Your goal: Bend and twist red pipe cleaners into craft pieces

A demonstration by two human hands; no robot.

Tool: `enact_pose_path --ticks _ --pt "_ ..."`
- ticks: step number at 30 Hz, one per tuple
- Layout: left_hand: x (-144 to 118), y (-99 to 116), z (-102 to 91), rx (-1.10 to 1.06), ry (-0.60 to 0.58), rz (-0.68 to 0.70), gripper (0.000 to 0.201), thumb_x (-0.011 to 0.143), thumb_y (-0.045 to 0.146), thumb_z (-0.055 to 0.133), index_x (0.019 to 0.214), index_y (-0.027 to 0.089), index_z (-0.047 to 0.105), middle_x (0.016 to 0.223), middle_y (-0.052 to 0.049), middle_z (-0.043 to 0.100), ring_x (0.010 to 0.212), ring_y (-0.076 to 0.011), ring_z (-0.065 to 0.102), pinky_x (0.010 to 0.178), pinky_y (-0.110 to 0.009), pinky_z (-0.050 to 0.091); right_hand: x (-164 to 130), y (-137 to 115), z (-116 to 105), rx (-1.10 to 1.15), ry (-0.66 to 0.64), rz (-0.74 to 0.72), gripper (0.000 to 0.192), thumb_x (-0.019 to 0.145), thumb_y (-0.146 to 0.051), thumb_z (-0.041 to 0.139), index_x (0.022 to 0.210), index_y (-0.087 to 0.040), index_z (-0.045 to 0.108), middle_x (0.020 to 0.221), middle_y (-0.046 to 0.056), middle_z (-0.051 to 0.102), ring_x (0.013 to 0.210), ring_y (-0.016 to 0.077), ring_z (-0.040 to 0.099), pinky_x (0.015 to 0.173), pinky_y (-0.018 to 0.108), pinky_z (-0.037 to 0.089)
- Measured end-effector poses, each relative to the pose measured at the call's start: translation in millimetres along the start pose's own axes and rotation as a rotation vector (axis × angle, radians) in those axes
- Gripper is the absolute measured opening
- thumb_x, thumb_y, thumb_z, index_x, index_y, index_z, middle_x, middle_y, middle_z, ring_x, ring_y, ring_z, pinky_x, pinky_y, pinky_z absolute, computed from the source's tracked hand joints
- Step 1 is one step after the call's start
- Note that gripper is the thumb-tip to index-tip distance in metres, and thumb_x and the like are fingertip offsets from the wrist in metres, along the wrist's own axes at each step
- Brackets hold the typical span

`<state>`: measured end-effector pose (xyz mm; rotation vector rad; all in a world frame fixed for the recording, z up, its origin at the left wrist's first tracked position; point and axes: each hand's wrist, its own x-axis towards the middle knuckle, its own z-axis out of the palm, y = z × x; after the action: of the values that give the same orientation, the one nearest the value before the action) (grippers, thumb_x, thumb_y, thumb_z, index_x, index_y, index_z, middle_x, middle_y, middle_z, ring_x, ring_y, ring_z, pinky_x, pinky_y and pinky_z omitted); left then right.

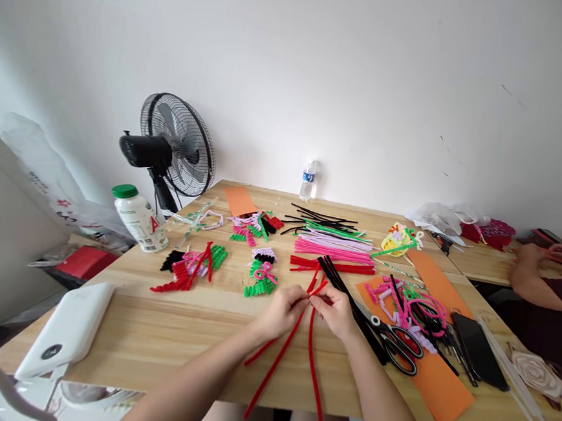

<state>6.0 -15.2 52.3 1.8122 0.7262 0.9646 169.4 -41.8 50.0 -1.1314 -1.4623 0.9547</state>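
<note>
Between my two hands, red pipe cleaners [316, 369] cross at the fingertips, their long ends hanging toward me over the table edge. My left hand [283, 307] pinches them from the left, and my right hand [334, 310] pinches them close beside it. Just beyond the fingers lies a bundle of red pipe cleaners [354, 268]. Black pipe cleaners [336, 280] run diagonally past my right hand. Black-handled scissors [397, 346] rest to its right. Coiled green, black and lilac pieces with a pink bow [262, 274] lie beyond my left hand.
Pink pipe cleaners [329, 245] lie in a row at the back. A fan [176, 147] and white bottle [138, 222] stand left, near a white power bank [70, 324]. Orange paper [442, 388] and a phone [479, 349] lie right. Another person's arm [533, 276] is at far right.
</note>
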Motion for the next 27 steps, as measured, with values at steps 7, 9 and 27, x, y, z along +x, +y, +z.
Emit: enact_pose_path --ticks 7,9,27 --pt "4.6 1.4 -5.4 -0.715 -0.385 -0.524 0.024 0.071 0.038 0.056 0.071 0.017 0.043 0.054 0.008 0.032 0.037 -0.0024 0.014 0.035 -0.017 0.013 -4.4 -2.0 -0.5 -0.019 0.006 -0.072 0.019 0.077 -0.036 0.064 0.072 -0.018 0.063 0.06 0.0 0.058 0.047 0.01 0.046 0.045 0.022 0.037" --pt "3.3 2.3 -2.4 -0.499 -0.174 -0.344 0.021 0.073 0.035 0.057 0.077 0.017 0.048 0.06 0.004 0.041 0.042 -0.0049 0.03 0.04 -0.018 0.026 -2.5 0.7 1.1 0.002 0.061 -0.022 0.022 0.078 -0.038 0.063 0.071 -0.017 0.062 0.054 -0.002 0.054 0.043 0.0091 0.043 0.042 0.022 0.035" --pt "7.2 -0.6 -6.5 -0.491 -0.219 -0.424 0.022 0.069 0.034 0.059 0.075 0.017 0.047 0.055 0.006 0.037 0.039 -0.0044 0.025 0.036 -0.017 0.02 -2.5 -4.3 4.5 -0.078 0.041 -0.022 0.023 0.078 -0.038 0.061 0.068 -0.017 0.059 0.058 -0.001 0.053 0.046 0.01 0.044 0.043 0.023 0.035"
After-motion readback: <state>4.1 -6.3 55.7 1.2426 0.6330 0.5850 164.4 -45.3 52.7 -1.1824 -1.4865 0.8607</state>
